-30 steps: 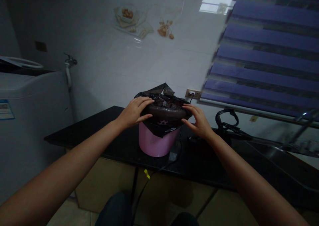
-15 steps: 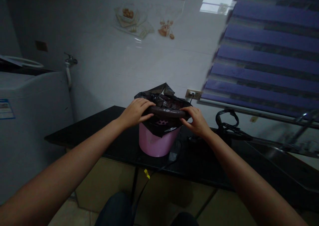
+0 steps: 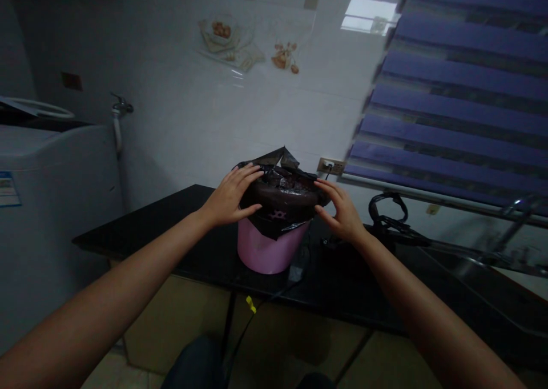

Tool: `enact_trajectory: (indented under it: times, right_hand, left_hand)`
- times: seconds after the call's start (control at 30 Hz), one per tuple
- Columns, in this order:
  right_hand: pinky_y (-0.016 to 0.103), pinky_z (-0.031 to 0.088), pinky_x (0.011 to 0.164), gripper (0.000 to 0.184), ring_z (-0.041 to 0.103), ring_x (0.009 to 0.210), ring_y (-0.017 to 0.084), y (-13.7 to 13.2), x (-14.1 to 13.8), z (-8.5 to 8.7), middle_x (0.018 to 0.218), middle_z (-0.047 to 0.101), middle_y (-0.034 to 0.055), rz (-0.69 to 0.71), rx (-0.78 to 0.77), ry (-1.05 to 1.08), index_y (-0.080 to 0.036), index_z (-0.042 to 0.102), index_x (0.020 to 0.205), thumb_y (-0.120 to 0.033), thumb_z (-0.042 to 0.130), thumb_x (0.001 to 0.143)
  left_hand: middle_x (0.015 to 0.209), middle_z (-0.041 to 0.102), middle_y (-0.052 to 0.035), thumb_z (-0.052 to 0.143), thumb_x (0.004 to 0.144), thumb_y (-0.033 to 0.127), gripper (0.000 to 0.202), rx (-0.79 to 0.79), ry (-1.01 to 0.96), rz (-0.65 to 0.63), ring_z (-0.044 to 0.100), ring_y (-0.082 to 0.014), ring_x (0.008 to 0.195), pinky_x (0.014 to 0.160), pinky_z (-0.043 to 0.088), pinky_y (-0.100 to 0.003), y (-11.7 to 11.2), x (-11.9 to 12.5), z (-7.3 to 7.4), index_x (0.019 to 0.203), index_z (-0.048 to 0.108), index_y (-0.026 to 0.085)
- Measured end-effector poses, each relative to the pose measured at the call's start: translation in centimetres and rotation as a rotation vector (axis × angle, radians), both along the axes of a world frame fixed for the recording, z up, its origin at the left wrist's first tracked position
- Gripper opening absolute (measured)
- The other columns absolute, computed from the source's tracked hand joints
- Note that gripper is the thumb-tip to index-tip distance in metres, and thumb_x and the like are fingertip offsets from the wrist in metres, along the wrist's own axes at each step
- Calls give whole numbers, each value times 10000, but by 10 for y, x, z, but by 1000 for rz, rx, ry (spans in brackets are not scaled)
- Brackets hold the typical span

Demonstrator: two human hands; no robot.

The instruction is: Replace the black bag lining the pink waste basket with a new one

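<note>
A pink bin [image 3: 265, 249] stands upright on the black countertop [image 3: 188, 217]. Over its rim hangs a thin black plastic bag [image 3: 285, 203], its edge folded down outside and one corner sticking up at the back. My left hand [image 3: 233, 195] is at the left side of the rim, fingers and thumb spread against the bag. At the right side, my right hand [image 3: 338, 206] has its fingertips at the bag's edge, thumb apart from the fingers. Neither hand is closed round anything. The inside of the bin is hidden by the bag.
Right of the bin lies a dark bundle with a black looped strap [image 3: 387, 206]. Further right are a sink [image 3: 492, 297] and faucet [image 3: 518, 220]. A wall socket [image 3: 331, 166] has a plug in it. A cable with a yellow tag [image 3: 250, 304] hangs over the counter's front. A washing machine [image 3: 60, 217] stands left.
Both hands have loosened from the rim, with thumbs and fingers spreading further apart. The bag's front now lies smoother over the rim. The bin stays in place.
</note>
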State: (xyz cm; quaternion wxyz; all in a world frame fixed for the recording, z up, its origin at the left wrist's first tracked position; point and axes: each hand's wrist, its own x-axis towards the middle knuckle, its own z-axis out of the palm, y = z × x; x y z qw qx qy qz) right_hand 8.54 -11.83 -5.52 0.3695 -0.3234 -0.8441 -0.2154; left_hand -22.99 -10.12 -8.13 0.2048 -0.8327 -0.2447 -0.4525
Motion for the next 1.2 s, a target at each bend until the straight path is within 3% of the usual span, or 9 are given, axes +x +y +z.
enact_trajectory:
  times: [0.17, 0.3, 0.43, 0.6, 0.93, 1.2]
  right_hand:
    - [400, 392, 1041, 471, 521, 1189, 213, 35, 19, 10, 1259, 564, 138, -71, -165, 363, -129, 550, 1242, -421, 389, 910]
    - [395, 426, 1002, 458, 554, 1137, 201, 64, 29, 20, 1237, 576, 137, -154, -438, 524, -119, 566, 1225, -375, 358, 906]
    - [375, 463, 950, 439, 578, 1093, 196, 73, 24, 31, 1240, 583, 130, -215, -632, 533, -115, 578, 1231, -324, 356, 914]
    - [329, 423, 1007, 354, 595, 1079, 185, 77, 19, 40, 1147, 642, 112, -316, -655, 422, -99, 665, 1119, -206, 437, 870]
    - [319, 455, 924, 356, 624, 1009, 228, 90, 27, 36, 1027, 687, 100, -365, -771, 496, -93, 723, 1006, -285, 483, 826]
    - [230, 456, 664, 450, 607, 753, 164, 95, 36, 24, 815, 676, 99, -318, -878, 568, -61, 709, 907, -424, 465, 803]
  left_hand:
    - [1268, 563, -134, 412, 924, 425, 418, -132, -274, 15, 490, -257, 1224, 1062, 364, -454, 18, -6, 7, 1230, 525, 163]
    - [1136, 618, -136, 384, 908, 328, 347, -296, -486, 92, 552, -239, 1114, 990, 428, -416, 47, -10, 13, 1107, 594, 137]
    - [1111, 642, -135, 407, 876, 256, 304, -528, -575, 146, 571, -242, 1090, 1006, 406, -404, 67, -13, 19, 1047, 622, 125]
    - [1139, 652, -125, 487, 825, 240, 262, -755, -623, 90, 589, -248, 1081, 990, 411, -373, 74, -16, 23, 1015, 641, 145]
    - [1104, 637, -108, 569, 760, 310, 237, -786, -720, -11, 556, -266, 1120, 1029, 371, -400, 83, -18, 14, 936, 637, 167]
    - [1105, 638, -89, 561, 759, 272, 231, -862, -810, -85, 590, -250, 1066, 1000, 399, -407, 79, -13, 13, 972, 590, 186]
